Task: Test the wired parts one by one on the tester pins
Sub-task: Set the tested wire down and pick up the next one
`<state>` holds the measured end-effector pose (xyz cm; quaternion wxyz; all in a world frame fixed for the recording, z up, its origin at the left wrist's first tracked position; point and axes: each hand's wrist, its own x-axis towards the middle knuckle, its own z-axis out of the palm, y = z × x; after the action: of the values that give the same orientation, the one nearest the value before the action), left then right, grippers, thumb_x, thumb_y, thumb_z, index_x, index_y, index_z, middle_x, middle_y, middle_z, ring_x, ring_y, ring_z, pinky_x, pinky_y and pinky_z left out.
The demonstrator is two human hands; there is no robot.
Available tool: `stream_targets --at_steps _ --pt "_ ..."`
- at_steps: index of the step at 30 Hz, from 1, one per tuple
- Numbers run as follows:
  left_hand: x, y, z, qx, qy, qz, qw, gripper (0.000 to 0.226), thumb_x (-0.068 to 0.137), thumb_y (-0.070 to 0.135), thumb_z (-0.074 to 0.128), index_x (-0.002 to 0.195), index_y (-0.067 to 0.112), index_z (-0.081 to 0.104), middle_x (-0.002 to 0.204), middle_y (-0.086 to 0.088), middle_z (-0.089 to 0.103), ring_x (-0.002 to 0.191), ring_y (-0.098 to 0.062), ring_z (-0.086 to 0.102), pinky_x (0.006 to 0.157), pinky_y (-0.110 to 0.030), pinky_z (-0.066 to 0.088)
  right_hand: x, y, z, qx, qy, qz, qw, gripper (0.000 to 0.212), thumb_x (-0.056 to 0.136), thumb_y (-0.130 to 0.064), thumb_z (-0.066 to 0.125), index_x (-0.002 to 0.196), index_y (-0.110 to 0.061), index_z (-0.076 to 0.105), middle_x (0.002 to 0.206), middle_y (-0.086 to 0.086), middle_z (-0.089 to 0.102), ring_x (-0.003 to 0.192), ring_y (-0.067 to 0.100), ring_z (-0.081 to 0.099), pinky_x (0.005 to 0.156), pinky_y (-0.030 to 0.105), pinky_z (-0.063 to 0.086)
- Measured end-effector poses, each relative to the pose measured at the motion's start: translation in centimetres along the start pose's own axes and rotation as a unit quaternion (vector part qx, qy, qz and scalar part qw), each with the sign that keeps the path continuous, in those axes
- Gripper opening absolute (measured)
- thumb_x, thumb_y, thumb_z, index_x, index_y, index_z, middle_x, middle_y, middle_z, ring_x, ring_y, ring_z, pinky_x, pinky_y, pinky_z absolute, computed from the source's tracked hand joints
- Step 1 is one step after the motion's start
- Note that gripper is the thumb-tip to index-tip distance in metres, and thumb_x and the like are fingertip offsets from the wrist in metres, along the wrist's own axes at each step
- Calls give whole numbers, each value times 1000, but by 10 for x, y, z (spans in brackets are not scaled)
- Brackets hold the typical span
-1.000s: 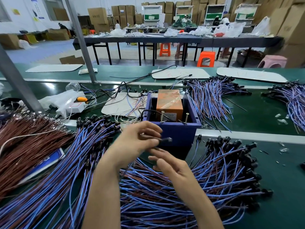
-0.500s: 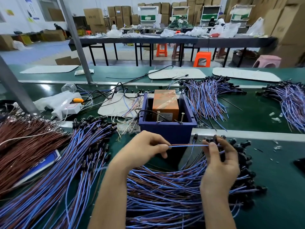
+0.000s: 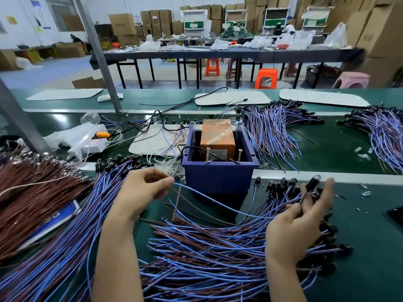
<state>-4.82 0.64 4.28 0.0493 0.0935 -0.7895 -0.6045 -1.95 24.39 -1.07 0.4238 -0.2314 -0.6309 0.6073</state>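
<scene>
The bench (image 3: 359, 214) was dark green. The wired parts (image 3: 207, 253) had blue and brown leads with black heads; the left bundle (image 3: 32, 186) was reddish brown. The bin (image 3: 218, 179) was violet-blue, its block (image 3: 218, 136) orange.

A factory assembly hall: heaps of blue-and-brown wired parts (image 3: 207, 247) across the long green bench (image 3: 359, 236), stacked brown cardboard cartons (image 3: 122, 23) behind, orange plastic stools (image 3: 266, 78) beside dark grey worktables (image 3: 218, 53)

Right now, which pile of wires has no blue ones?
The brown pile at the far left. The pile beside it and the rest all have blue wires.
</scene>
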Motion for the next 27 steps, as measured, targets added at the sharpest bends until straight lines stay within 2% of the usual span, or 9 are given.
stream_targets --at_steps 3,5,8,10,14,18,20,23,27 --pt "-2 4 4 -28 -30 24 999 8 82 -2 68 81 6 68 63 2 69 55 -6 62 58 -16 54 -2 4 0 -52 -4 -30 998 68 91 10 46 151 -15 26 115 12 48 104 27 47 81 16 37" --pt "-3 5 6 -23 -60 23 998 12 84 -4 65 84 7 69 70 0 71 60 -9 65 63 -18 56 -1 6 0 -97 1 -64 993 71 89 10 49 151 -14 25 133 11 43 120 32 40 93 10 29" --pt "-6 8 11 -1 -77 23 997 18 87 -4 61 86 11 70 77 -2 74 64 -9 65 64 -17 55 0 7 1 -167 0 -86 982 64 87 7 55 146 -6 35 157 17 17 132 38 28 111 45 28" --pt "-8 11 13 3 -90 28 996 19 89 -3 59 88 13 71 81 -3 75 67 -8 66 66 -17 55 -1 8 3 -169 -12 -94 981 54 87 5 59 139 -4 47 157 17 18 136 34 25 111 52 28" --pt "-16 20 14 -33 -135 74 988 21 89 -2 60 89 14 73 86 -7 75 74 -9 67 71 -19 55 -8 5 4 -119 -185 -141 965 35 88 1 61 120 -13 64 128 2 57 127 17 45 110 32 33" --pt "-19 27 17 -101 -140 122 977 22 86 2 62 84 19 75 85 -8 74 74 -11 67 72 -19 55 -15 1 5 -176 -361 -132 906 23 91 -25 61 112 -21 70 92 -17 64 98 13 60 94 39 47" --pt "-19 27 19 -132 -122 144 973 18 84 6 64 84 20 76 84 -7 74 73 -11 66 70 -19 55 -16 2 5 -217 -372 -154 889 23 93 -34 58 109 -25 72 74 -21 59 78 10 55 93 39 43" --pt "-17 30 19 -222 -75 169 957 13 77 17 66 84 21 76 82 -5 74 69 -10 65 68 -19 54 -13 3 2 -293 -342 -186 873 24 96 -34 52 111 -30 70 73 -12 67 79 12 58 95 29 27" --pt "-13 33 13 -373 -9 173 912 17 77 15 61 80 22 76 78 1 73 64 -6 65 62 -18 54 -6 4 -1 -309 -345 -162 872 25 98 -37 49 107 -30 71 52 -17 47 62 14 50 88 33 37"
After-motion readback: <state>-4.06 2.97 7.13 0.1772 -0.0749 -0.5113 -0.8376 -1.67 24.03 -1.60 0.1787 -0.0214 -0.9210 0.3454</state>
